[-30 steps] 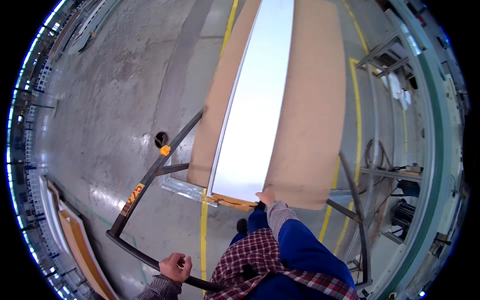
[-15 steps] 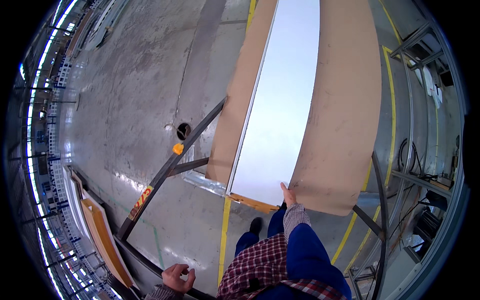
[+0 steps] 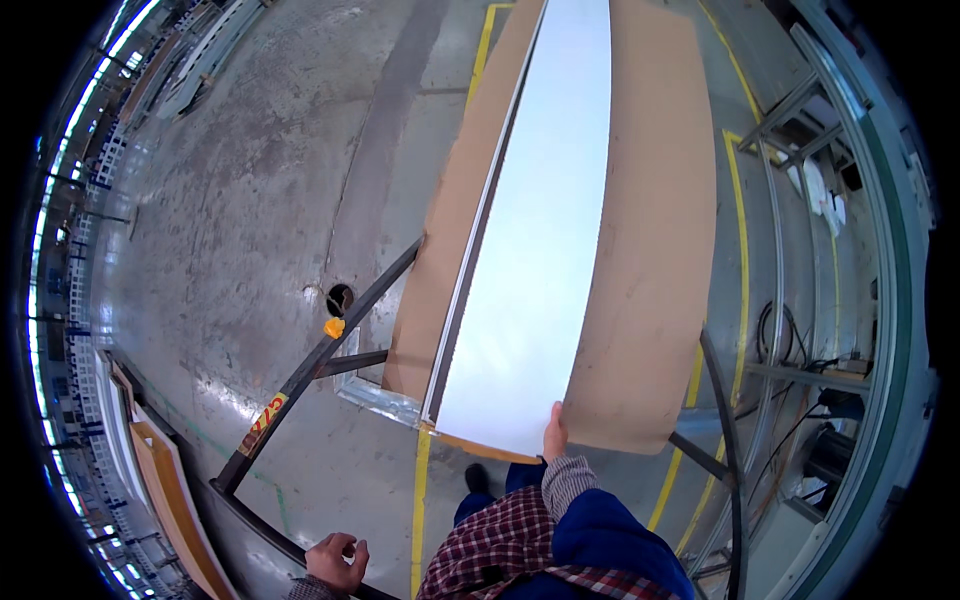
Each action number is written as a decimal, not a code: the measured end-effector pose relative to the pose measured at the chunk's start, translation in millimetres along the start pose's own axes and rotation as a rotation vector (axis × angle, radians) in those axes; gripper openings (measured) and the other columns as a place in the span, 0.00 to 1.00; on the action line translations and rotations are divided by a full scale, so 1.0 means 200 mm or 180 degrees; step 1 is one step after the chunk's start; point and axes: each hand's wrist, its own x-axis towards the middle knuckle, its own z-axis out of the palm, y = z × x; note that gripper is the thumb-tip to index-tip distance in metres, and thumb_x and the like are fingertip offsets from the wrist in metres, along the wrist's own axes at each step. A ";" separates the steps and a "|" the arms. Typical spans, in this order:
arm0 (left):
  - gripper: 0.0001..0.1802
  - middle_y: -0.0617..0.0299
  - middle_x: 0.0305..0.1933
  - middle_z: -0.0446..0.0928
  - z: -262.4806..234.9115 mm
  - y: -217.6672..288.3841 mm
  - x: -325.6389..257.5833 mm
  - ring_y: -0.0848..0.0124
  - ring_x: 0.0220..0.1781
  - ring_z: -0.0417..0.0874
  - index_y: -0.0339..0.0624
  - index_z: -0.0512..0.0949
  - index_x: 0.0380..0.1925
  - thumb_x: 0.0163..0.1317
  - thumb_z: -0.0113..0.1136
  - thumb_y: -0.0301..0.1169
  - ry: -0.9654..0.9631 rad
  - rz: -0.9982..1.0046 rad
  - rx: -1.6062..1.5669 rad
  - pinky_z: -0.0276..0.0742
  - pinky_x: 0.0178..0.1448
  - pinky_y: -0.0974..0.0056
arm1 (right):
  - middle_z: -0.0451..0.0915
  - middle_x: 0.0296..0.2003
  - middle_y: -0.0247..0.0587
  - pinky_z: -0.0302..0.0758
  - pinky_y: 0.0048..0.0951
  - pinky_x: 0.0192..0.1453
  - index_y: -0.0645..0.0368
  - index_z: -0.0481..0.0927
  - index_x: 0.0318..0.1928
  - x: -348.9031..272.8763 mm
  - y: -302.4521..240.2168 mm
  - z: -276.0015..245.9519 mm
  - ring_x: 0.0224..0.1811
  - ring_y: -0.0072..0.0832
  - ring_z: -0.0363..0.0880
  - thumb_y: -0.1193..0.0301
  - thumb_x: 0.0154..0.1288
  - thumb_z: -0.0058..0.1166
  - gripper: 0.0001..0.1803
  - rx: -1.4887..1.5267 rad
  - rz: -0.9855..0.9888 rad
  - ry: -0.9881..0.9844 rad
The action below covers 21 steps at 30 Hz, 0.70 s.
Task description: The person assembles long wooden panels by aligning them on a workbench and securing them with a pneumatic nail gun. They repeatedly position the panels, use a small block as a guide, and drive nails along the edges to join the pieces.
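Observation:
A long white panel [image 3: 525, 270] lies lengthwise on a brown cardboard sheet [image 3: 650, 250]. My right hand [image 3: 555, 432] is closed on the panel's near right corner, thumb on top and the other fingers hidden beneath. Along the panel's left side a dark gap separates it from a thin white edge [image 3: 462, 290], which looks like another panel underneath. A yellow-brown strip [image 3: 490, 447] shows below the near end. My left hand [image 3: 337, 562] hangs beside the dark metal frame [image 3: 262, 525], fingers loosely curled, thumb apart, nothing seen in it.
A dark sloping bar [image 3: 310, 370] with an orange knob [image 3: 334, 328] stands left of the cardboard. Boards [image 3: 165, 480] lean at the lower left. On the right are a curved dark bar [image 3: 735, 450], a metal rack [image 3: 770, 250] and cables. The floor has a dark hole [image 3: 340, 299].
The white panel has shifted against the edge at its left, opening a dark gap there. My right hand stays on its corner. The whole view has shifted slightly.

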 end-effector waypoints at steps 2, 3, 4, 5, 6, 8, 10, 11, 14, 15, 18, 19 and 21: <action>0.10 0.59 0.20 0.76 -0.01 -0.02 0.04 0.64 0.21 0.79 0.39 0.76 0.23 0.48 0.62 0.34 -0.0058 0.0071 0.0142 0.75 0.27 0.64 | 0.66 0.57 0.53 0.59 0.30 0.62 0.74 0.65 0.56 -0.05 -0.04 -0.11 0.59 0.37 0.64 0.40 0.61 0.41 0.44 0.0233 -0.0114 0.0009; 0.10 0.60 0.19 0.76 0.00 -0.03 0.03 0.64 0.21 0.79 0.40 0.76 0.23 0.47 0.62 0.34 -0.0083 0.0071 0.0155 0.75 0.27 0.64 | 0.66 0.57 0.52 0.59 0.30 0.62 0.75 0.65 0.56 -0.09 -0.11 -0.19 0.59 0.37 0.64 0.39 0.61 0.40 0.45 0.0287 -0.0199 0.0002; 0.14 0.58 0.23 0.77 -0.01 -0.03 0.03 0.62 0.24 0.80 0.39 0.76 0.24 0.50 0.59 0.40 -0.0243 -0.0056 0.0177 0.76 0.30 0.61 | 0.65 0.58 0.52 0.59 0.30 0.62 0.74 0.63 0.57 -0.14 -0.19 -0.26 0.59 0.37 0.64 0.39 0.61 0.39 0.45 0.0273 -0.0256 0.0068; 0.15 0.58 0.24 0.77 -0.01 -0.03 0.03 0.62 0.25 0.80 0.39 0.76 0.24 0.51 0.58 0.41 -0.0294 -0.0078 0.0229 0.76 0.31 0.60 | 0.64 0.58 0.52 0.59 0.31 0.62 0.72 0.60 0.59 -0.21 -0.27 -0.32 0.59 0.37 0.63 0.39 0.61 0.38 0.45 0.0270 -0.0309 0.0138; 0.16 0.57 0.25 0.77 -0.02 -0.03 0.04 0.61 0.26 0.80 0.38 0.76 0.25 0.52 0.57 0.42 -0.0362 -0.0048 0.0302 0.76 0.31 0.59 | 0.63 0.59 0.51 0.59 0.32 0.62 0.71 0.58 0.61 -0.31 -0.38 -0.38 0.59 0.37 0.63 0.39 0.62 0.37 0.45 0.0307 -0.0356 0.0252; 0.25 0.52 0.30 0.78 -0.04 0.00 0.05 0.58 0.33 0.81 0.37 0.76 0.31 0.55 0.51 0.51 -0.0768 -0.0258 0.0356 0.76 0.37 0.56 | 0.64 0.58 0.51 0.60 0.32 0.62 0.71 0.58 0.61 -0.39 -0.48 -0.50 0.59 0.36 0.63 0.39 0.62 0.36 0.46 0.0339 -0.0092 0.0188; 0.31 0.47 0.34 0.78 0.05 -0.06 0.11 0.55 0.38 0.80 0.36 0.75 0.37 0.56 0.48 0.57 -0.1048 -0.0033 0.0374 0.75 0.42 0.57 | 0.65 0.57 0.50 0.62 0.32 0.61 0.70 0.59 0.61 -0.48 -0.59 -0.61 0.58 0.35 0.64 0.38 0.61 0.36 0.46 0.0509 0.0238 -0.0001; 0.33 0.45 0.36 0.78 0.13 -0.07 0.20 0.53 0.41 0.79 0.36 0.75 0.39 0.56 0.47 0.59 -0.1173 0.0108 0.0381 0.75 0.45 0.58 | 0.65 0.57 0.50 0.62 0.32 0.61 0.69 0.58 0.61 -0.55 -0.68 -0.64 0.58 0.35 0.64 0.38 0.62 0.36 0.45 0.0653 0.0224 -0.0072; 0.43 0.48 0.45 0.76 0.39 0.14 0.55 0.56 0.46 0.78 0.35 0.71 0.50 0.54 0.43 0.66 -0.1730 -0.0654 -0.1740 0.72 0.51 0.60 | 0.65 0.56 0.49 0.65 0.32 0.60 0.67 0.56 0.62 -0.79 -0.90 -0.71 0.57 0.34 0.65 0.41 0.64 0.35 0.41 0.0390 -0.0253 -0.0375; 0.45 0.50 0.47 0.76 0.49 0.27 0.64 0.57 0.47 0.77 0.35 0.70 0.53 0.53 0.44 0.68 -0.1717 -0.1340 -0.2853 0.71 0.52 0.60 | 0.64 0.58 0.46 0.62 0.32 0.62 0.64 0.56 0.63 -0.86 -0.96 -0.71 0.58 0.33 0.63 0.44 0.66 0.34 0.39 0.0398 -0.0476 -0.0345; 0.53 0.40 0.51 0.72 0.56 0.63 0.76 0.57 0.52 0.74 0.19 0.66 0.51 0.45 0.58 0.65 -0.1913 -0.0450 -0.3106 0.69 0.55 0.60 | 0.62 0.60 0.43 0.59 0.32 0.63 0.63 0.55 0.64 -0.93 -0.99 -0.75 0.60 0.32 0.61 0.48 0.68 0.33 0.35 0.0515 -0.0749 -0.0523; 0.54 0.39 0.50 0.72 0.57 0.68 0.74 0.56 0.52 0.74 0.17 0.66 0.50 0.44 0.60 0.65 -0.1888 -0.0409 -0.2872 0.69 0.55 0.60 | 0.62 0.60 0.42 0.60 0.32 0.63 0.63 0.55 0.63 -0.94 -1.00 -0.79 0.60 0.32 0.60 0.49 0.69 0.32 0.34 0.0536 -0.0773 -0.0628; 0.55 0.38 0.49 0.73 0.56 0.68 0.67 0.56 0.51 0.75 0.12 0.67 0.46 0.42 0.62 0.64 -0.1773 -0.0471 -0.2323 0.70 0.55 0.61 | 0.63 0.59 0.45 0.63 0.33 0.61 0.64 0.56 0.63 -1.13 -1.08 -0.82 0.58 0.32 0.64 0.48 0.69 0.31 0.35 0.0498 -0.0415 -0.0470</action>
